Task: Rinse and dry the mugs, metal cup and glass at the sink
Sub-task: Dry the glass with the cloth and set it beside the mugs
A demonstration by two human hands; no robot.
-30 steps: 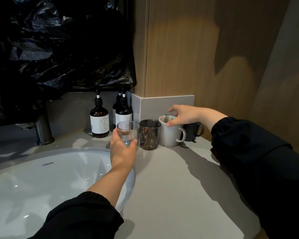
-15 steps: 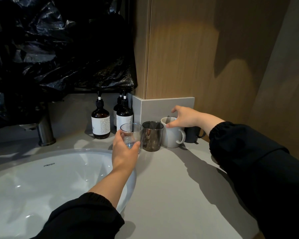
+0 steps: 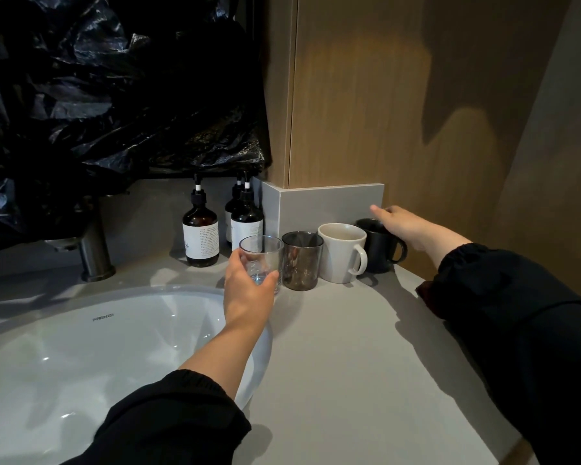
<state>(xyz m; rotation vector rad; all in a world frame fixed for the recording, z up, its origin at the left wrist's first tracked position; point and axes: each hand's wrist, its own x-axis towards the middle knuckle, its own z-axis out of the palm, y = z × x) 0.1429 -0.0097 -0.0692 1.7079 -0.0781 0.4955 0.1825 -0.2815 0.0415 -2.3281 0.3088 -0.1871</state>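
From the head camera, a grey counter (image 3: 349, 364) runs along a wooden wall (image 3: 383, 95). A white sink (image 3: 81, 347) is set into the left part of the counter.

Four cups stand in a row near the back edge of the counter, close to its back right corner. From left to right they are the glass (image 3: 263, 255), the metal cup (image 3: 301, 260), the white mug (image 3: 341, 253) and the black mug (image 3: 381, 253). They stand just beside each other. The handles of both mugs point to the right.

The left hand (image 3: 248, 290) is wrapped around the glass, with the thumb on one side and the fingers on the other. The glass is upright, right next to the rim of the sink. I cannot tell if it is lifted off the counter.

The right hand (image 3: 403, 226) lies over the top of the black mug. One finger sticks out straight to the left. The other fingers are hidden behind the hand, so I cannot tell if it is gripping the mug.

Both arms wear black sleeves.

Behind the glass stand three brown pump bottles (image 3: 200, 236) by the back edge. A dark tap (image 3: 96, 250) stands behind the sink. A black plastic bag (image 3: 97, 78) hangs above it. A grey strip of tile (image 3: 326, 206) runs behind the cups.
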